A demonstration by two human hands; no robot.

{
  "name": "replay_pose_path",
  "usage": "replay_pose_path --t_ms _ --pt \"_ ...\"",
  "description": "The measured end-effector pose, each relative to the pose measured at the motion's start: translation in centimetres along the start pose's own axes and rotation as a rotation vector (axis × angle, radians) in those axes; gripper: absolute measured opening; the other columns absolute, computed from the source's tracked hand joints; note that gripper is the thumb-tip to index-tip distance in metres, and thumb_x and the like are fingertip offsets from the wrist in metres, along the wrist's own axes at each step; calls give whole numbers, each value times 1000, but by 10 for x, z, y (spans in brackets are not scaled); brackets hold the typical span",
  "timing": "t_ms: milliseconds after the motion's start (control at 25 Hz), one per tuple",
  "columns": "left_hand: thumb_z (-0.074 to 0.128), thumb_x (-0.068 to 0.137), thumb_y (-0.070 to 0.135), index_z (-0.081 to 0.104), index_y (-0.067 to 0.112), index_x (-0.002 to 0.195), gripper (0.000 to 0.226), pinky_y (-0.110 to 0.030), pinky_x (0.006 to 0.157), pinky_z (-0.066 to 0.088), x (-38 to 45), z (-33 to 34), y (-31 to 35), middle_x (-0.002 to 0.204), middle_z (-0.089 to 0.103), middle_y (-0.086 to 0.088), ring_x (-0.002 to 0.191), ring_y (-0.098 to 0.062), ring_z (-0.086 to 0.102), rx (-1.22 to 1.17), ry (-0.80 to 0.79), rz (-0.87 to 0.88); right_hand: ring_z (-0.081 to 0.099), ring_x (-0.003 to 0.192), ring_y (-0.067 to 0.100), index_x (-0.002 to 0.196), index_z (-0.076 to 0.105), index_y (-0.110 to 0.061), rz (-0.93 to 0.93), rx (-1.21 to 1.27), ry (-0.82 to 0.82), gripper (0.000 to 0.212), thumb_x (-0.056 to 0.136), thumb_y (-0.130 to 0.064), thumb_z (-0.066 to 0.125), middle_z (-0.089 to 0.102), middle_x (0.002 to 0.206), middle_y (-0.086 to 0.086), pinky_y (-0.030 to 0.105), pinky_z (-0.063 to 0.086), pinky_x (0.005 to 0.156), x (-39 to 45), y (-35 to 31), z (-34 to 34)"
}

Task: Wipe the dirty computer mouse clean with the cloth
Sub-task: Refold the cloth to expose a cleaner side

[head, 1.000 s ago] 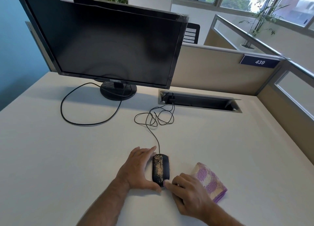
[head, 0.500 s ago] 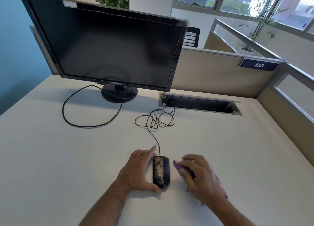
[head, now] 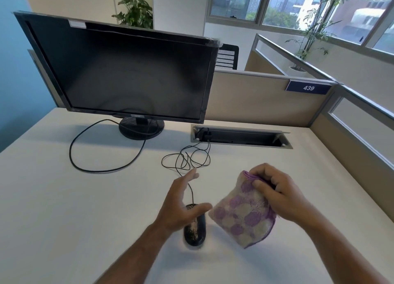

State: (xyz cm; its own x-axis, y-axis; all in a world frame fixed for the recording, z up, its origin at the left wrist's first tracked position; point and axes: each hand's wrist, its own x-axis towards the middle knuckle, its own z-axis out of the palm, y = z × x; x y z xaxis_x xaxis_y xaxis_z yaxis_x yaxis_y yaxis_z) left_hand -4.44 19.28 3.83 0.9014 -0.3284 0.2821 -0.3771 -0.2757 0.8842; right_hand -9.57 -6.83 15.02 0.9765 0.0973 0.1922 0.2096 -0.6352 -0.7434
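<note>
On the white desk point(head: 64, 198), near its front edge, lies the mouse point(head: 195, 230), a smooth black oval with pale gritty specks along its back. Its thin black cord point(head: 187, 162) runs away from it in loose loops to a metal-rimmed slot point(head: 241, 136) sunk in the desktop. Just right of the mouse and clear of the desk hangs the cloth point(head: 245, 215), a soft, nubby towel patterned with purple and cream blotches and edged in purple, folded and drooping in a rough square. The right hand point(head: 277, 196) holds it by the upper corner, fingers curled and pinching the fabric against the thumb. The left hand point(head: 181, 204) hovers over the front of the mouse, palm turned inward, fingers spread and extended, thumb reaching towards the cloth; whether it touches the mouse cannot be told. Farther back stands a dark glossy monitor point(head: 128, 74) on a round base.
</note>
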Motion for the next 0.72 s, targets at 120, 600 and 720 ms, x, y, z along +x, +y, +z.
replay_pose_path --t_ms 120,600,720 --pt "63 73 79 45 35 143 84 -32 105 44 23 11 65 130 61 19 126 -4 53 -183 -38 13 67 91 22 101 68 -28 -33 245 -138 21 98 -12 55 68 97 -2 30 60 71 7 -20 -19" --pt "76 87 31 76 29 86 2 -15 54 52 24 5 115 78 74 16 70 -10 69 -126 304 89 70 76 11 83 78 -31 39 98 298 12 78 -20 80 74 76 -12 22 60 60 6 -48 25" --pt "81 84 22 74 27 85 9 -14 57 54 21 10 114 76 73 17 69 -9 71 -116 488 85 64 71 11 86 76 -24 -203 -86 487 16 76 -11 77 68 74 -13 16 50 54 2 -62 52"
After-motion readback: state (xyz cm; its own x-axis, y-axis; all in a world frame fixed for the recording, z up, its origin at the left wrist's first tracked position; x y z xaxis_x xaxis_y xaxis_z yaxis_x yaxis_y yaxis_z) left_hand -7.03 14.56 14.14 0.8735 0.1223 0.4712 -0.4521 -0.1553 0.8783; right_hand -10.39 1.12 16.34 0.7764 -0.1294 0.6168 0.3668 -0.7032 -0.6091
